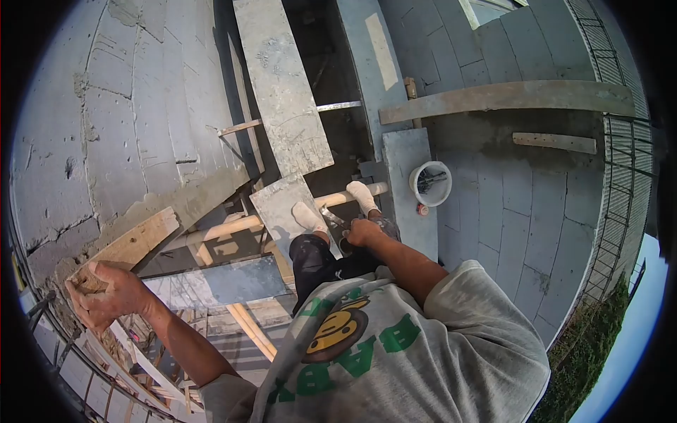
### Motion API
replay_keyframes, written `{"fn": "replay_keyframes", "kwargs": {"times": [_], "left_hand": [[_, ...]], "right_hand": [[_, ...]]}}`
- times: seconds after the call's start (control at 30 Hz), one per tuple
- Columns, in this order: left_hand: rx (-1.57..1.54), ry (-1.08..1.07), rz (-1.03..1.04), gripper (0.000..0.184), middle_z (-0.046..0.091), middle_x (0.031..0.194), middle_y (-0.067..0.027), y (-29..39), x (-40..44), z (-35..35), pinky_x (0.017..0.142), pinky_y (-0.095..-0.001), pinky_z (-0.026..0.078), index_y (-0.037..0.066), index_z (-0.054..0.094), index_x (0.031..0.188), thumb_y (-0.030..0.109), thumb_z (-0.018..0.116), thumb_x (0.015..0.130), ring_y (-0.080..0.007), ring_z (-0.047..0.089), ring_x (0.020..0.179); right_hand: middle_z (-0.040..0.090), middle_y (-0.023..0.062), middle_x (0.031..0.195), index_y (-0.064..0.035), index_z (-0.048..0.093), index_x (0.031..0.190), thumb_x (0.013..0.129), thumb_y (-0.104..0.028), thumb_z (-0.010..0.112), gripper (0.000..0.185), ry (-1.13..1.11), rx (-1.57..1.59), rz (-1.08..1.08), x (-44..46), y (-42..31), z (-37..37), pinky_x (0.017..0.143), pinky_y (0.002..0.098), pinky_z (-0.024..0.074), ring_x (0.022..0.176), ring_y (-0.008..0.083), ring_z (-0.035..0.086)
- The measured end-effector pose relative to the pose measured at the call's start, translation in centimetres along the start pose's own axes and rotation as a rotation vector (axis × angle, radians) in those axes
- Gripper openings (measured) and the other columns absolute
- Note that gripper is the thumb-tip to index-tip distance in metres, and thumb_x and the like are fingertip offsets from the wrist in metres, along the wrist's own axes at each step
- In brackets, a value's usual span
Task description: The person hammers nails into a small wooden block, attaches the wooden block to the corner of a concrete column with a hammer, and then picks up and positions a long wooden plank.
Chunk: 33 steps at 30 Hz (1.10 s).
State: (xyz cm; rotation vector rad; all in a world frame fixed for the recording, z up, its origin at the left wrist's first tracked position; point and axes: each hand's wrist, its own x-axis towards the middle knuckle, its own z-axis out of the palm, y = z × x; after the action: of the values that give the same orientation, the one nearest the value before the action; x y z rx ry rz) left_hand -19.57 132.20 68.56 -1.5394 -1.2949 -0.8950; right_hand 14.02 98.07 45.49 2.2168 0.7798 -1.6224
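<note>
My left hand (113,292) is curled at the near end of a short wooden board (144,240), thumb on top and fingers bent round the edge. The board lies slanted against the mortar-smeared edge of the block wall (127,120). Close to my knees, my right hand (365,231) is closed on a hammer (331,216), its shiny metal head pointing towards my left foot. Most of the handle is hidden by the hand. My feet, in pale socks or shoe covers, are on a mortar-stained plank (283,201) and at a round wooden pole (271,217).
A white bucket (430,183) with dark contents stands on a grey panel (409,162) to the right, a small red can (422,209) beside it. Long planks (282,77) bridge dark gaps. A wooden beam (508,96) spans the right side. Rebar (620,169) lines the wall's edge.
</note>
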Motion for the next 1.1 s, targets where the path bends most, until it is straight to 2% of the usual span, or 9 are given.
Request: {"fn": "replay_keyframes", "kwargs": {"times": [0.23, 0.47, 0.67, 0.7, 0.83, 0.87, 0.97, 1.0, 1.1], "left_hand": [[0.046, 0.033, 0.000, 0.046, 0.058, 0.108, -0.0011, -1.7, -0.5, 1.1, 0.088, -0.0449, 0.031, 0.017, 0.063, 0.115, 0.048, 0.064, 0.081, -0.0235, 0.050, 0.106], [0.350, -0.074, 0.036, 0.051, 0.063, 0.109, -0.0024, -5.7, -1.4, 2.0, 0.082, -0.0471, 0.043, 0.016, 0.065, 0.115, 0.050, 0.064, 0.078, -0.0281, 0.058, 0.099], [0.237, -0.271, -0.077, 0.066, 0.061, 0.116, -0.0220, -3.4, -4.5, -0.1, 0.089, -0.0517, 0.044, -0.001, 0.060, 0.118, 0.054, 0.060, 0.081, -0.0367, 0.058, 0.107], [0.303, -0.340, -0.186, 0.068, 0.060, 0.118, -0.0251, -1.6, -7.5, -0.2, 0.091, -0.0512, 0.043, -0.004, 0.058, 0.120, 0.052, 0.060, 0.083, -0.0374, 0.057, 0.109], [-0.502, -1.171, -0.596, 0.058, 0.043, 0.138, -0.0267, 23.3, -20.5, -9.3, 0.105, -0.0402, 0.033, -0.005, 0.044, 0.135, 0.036, 0.052, 0.095, -0.0354, 0.045, 0.125], [-0.485, -1.412, -0.233, 0.058, 0.045, 0.137, -0.0256, 28.7, -23.1, -11.9, 0.106, -0.0390, 0.031, -0.005, 0.045, 0.134, 0.037, 0.053, 0.095, -0.0346, 0.042, 0.128], [-0.818, -1.959, 0.138, 0.053, 0.046, 0.136, -0.0239, 41.7, -27.3, -17.9, 0.109, -0.0405, 0.029, 0.003, 0.048, 0.133, 0.036, 0.058, 0.093, -0.0357, 0.041, 0.130], [-0.846, -2.040, 0.152, 0.051, 0.047, 0.135, -0.0241, 43.8, -29.1, -18.6, 0.109, -0.0412, 0.030, 0.003, 0.050, 0.132, 0.035, 0.059, 0.092, -0.0371, 0.041, 0.130], [-0.834, -2.104, -0.020, 0.050, 0.051, 0.131, -0.0237, 48.3, -32.0, -20.4, 0.105, -0.0387, 0.035, 0.002, 0.052, 0.129, 0.035, 0.059, 0.092, -0.0348, 0.047, 0.124]], "right_hand": [[0.064, 0.0216, 0.113, 0.0016, 0.065, 0.110, 0.085, -0.044, 0.057, 0.052, 0.207, 0.063, 0.224, 1.5, 10.8, -2.3, 0.093, 0.0423, 0.0483, 0.107, 0.0338, 0.062], [0.066, 0.0197, 0.082, 0.0070, 0.064, 0.095, 0.078, -0.021, 0.068, 0.032, 0.282, 0.602, 0.231, 3.0, 21.9, -5.5, 0.050, 0.0397, 0.0525, 0.058, 0.0279, 0.065], [0.057, 0.0102, 0.061, 0.0028, 0.061, 0.079, 0.080, -0.013, 0.063, 0.016, 0.173, 1.451, 0.292, 7.5, 33.6, -3.2, 0.040, 0.0371, 0.0444, 0.043, 0.0204, 0.052], [0.053, 0.0089, 0.056, 0.0034, 0.059, 0.079, 0.081, -0.012, 0.061, 0.016, 0.210, 1.552, 0.332, 7.8, 34.8, -3.4, 0.038, 0.0361, 0.0425, 0.040, 0.0203, 0.050], [0.050, 0.0079, 0.053, 0.0023, 0.054, 0.075, 0.083, -0.013, 0.057, 0.017, 0.277, 1.471, 0.397, 15.5, 41.2, -1.2, 0.036, 0.0344, 0.0399, 0.037, 0.0195, 0.046], [0.052, 0.0096, 0.054, 0.0022, 0.055, 0.081, 0.084, -0.015, 0.057, 0.018, 0.238, 1.162, 0.489, 19.6, 43.2, 0.1, 0.037, 0.0352, 0.0393, 0.038, 0.0190, 0.046], [0.055, 0.0112, 0.056, 0.0016, 0.055, 0.089, 0.084, -0.017, 0.057, 0.019, 0.087, 1.182, 0.515, 25.8, 47.6, -0.1, 0.038, 0.0378, 0.0402, 0.039, 0.0207, 0.049], [0.058, 0.0128, 0.061, 0.0018, 0.055, 0.099, 0.086, -0.019, 0.054, 0.025, -0.070, 1.096, 0.662, 25.5, 47.1, -3.5, 0.040, 0.0388, 0.0425, 0.045, 0.0230, 0.055], [0.060, 0.0135, 0.065, 0.0022, 0.056, 0.102, 0.088, -0.023, 0.052, 0.029, 0.070, 0.754, 0.506, 28.7, 49.8, -2.7, 0.045, 0.0398, 0.0461, 0.051, 0.0255, 0.059]]}}
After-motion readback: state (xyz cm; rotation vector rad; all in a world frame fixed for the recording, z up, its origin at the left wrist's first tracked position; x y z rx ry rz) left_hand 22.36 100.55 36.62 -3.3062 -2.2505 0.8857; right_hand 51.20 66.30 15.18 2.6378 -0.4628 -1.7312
